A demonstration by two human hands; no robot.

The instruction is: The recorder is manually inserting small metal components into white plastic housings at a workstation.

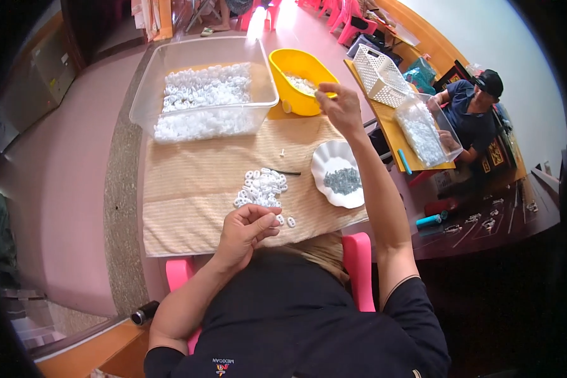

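Note:
Over the near edge of the cloth-covered table, my left hand (249, 232) is closed, thumb pressed to the bent fingers; what it may hold is hidden. Just beyond it lies a pile of small white oval plastic pieces with holes (261, 188), a few of them loose beside my fingertips. My right hand (342, 110) reaches out to the rim of a yellow plastic tub (296, 60), its fingertips pinched together; anything in them is too small to name. Small pale pieces (301, 84) lie in that tub. Below my right forearm sits a white scalloped dish (324, 155) of small grey pieces (343, 181).
A large clear bin (268, 108) of white pieces stands at the far left. A thin black stick (288, 172) and one small white peg (282, 153) lie on the cloth (189, 189). At right, another person (469, 110) works behind a side table with a clear bin (450, 142) and white basket (381, 79).

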